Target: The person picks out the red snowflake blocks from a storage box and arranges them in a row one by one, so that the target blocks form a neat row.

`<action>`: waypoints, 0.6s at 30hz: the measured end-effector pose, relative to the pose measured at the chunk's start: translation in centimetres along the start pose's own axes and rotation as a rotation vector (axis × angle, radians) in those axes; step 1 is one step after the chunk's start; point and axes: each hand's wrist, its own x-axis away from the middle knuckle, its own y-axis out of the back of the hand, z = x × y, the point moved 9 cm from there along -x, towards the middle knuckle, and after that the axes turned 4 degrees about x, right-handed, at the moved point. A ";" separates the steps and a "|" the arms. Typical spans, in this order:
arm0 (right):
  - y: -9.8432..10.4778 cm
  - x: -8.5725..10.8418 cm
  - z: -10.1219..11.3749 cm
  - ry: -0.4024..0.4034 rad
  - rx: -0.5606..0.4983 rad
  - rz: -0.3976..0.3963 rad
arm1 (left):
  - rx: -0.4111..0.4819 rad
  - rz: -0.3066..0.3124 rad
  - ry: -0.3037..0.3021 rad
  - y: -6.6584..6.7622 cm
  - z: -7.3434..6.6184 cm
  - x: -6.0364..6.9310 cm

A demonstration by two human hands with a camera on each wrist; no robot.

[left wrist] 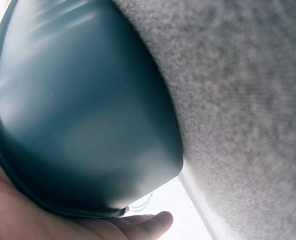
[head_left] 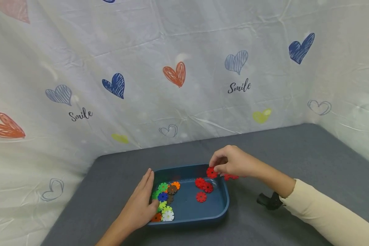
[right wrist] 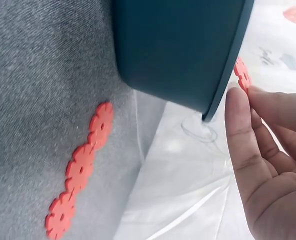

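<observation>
A blue plastic tray holds notched plastic discs. Along its left rim lies my left hand, fingers straight and touching the tray, thumb at the inner edge. Between thumb and fingertips my right hand pinches a red disc above the tray's far right corner. That same red disc shows partly behind the rim in the right wrist view. Several loose red discs lie in the tray's right half. On the table to the right of the tray, red discs joined in a row sit below my right hand.
Mixed discs in green, blue, brown, orange, yellow and white are bunched at the tray's left side. Grey cloth covers the table. A white curtain with printed hearts hangs behind it. A black object is near the right sleeve.
</observation>
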 end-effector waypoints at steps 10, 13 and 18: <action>1.3 0.9 -1.6 -0.044 -0.103 -0.020 | 0.006 0.006 0.006 0.1 0.1 0.1; 1.8 1.4 -2.0 -0.052 -0.101 -0.029 | 0.002 0.004 0.004 0.1 0.1 0.0; 2.5 2.1 -3.1 -0.064 -0.097 -0.035 | -0.003 0.003 0.002 0.2 0.0 -0.1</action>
